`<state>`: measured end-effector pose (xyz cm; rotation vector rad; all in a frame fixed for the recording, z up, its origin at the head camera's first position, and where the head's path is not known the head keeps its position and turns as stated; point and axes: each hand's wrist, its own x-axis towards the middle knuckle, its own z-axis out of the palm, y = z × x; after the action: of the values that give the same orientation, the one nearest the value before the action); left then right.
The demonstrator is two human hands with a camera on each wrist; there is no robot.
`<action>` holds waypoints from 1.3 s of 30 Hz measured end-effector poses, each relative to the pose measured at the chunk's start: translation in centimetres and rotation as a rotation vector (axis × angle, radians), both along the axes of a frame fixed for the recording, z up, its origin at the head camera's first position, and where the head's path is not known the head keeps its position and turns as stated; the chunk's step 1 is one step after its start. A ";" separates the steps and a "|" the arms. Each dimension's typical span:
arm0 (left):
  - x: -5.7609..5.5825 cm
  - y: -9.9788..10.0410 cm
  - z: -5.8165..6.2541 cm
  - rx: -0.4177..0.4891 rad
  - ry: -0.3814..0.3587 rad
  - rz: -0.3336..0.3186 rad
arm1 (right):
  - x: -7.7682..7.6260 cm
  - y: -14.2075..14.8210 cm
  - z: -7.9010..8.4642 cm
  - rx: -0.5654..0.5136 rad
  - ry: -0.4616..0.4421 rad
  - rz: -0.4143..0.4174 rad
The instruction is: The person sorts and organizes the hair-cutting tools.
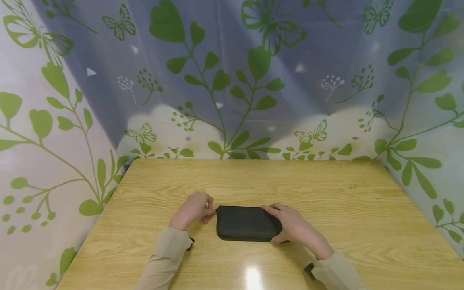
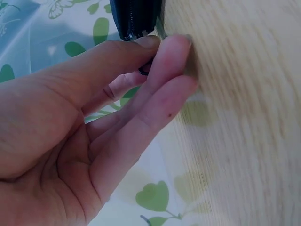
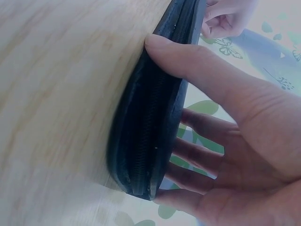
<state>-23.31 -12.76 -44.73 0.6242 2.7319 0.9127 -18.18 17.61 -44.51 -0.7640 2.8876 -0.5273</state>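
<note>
A black zip-around wallet (image 1: 246, 223) lies flat on the wooden table (image 1: 290, 181). My left hand (image 1: 195, 209) is at its left end, thumb and index finger pinching the small zipper pull at the far-left corner; the pull is mostly hidden by the fingertips. In the left wrist view, a dark bit of the pull shows between the fingers, below the wallet's end (image 2: 136, 19). My right hand (image 1: 291, 225) grips the wallet's right end, thumb on the near edge and fingers along the far side. The zipper teeth (image 3: 146, 132) run along that end and look closed in the right wrist view.
A curtain (image 1: 232, 80) printed with green leaves and butterflies hangs behind the table, and similar cloth (image 1: 43, 161) covers the left side. Dark bands (image 1: 190, 243) sit at both sleeve cuffs. A bright light reflection falls on the table's near part.
</note>
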 end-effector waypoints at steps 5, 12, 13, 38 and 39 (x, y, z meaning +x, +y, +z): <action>-0.1 -0.1 0.2 -0.087 0.093 -0.028 | 0.0 0.0 0.1 -0.002 0.004 0.003; 0.0 0.1 0.2 -0.114 0.123 -0.039 | -0.1 -0.1 0.0 -0.015 0.010 0.023; 0.1 0.1 0.1 -0.110 0.120 -0.034 | -0.1 -0.1 -0.1 -0.017 0.011 0.024; 0.5 0.7 0.2 -0.179 0.315 0.047 | -0.1 0.2 -0.1 -0.014 -0.028 0.021; 0.5 0.7 0.2 -0.179 0.310 0.050 | -0.1 0.2 -0.1 -0.017 -0.026 0.023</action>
<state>-22.78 -12.03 -44.49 0.7176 3.0708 0.6143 -18.28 17.85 -44.64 -0.7860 2.8500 -0.5554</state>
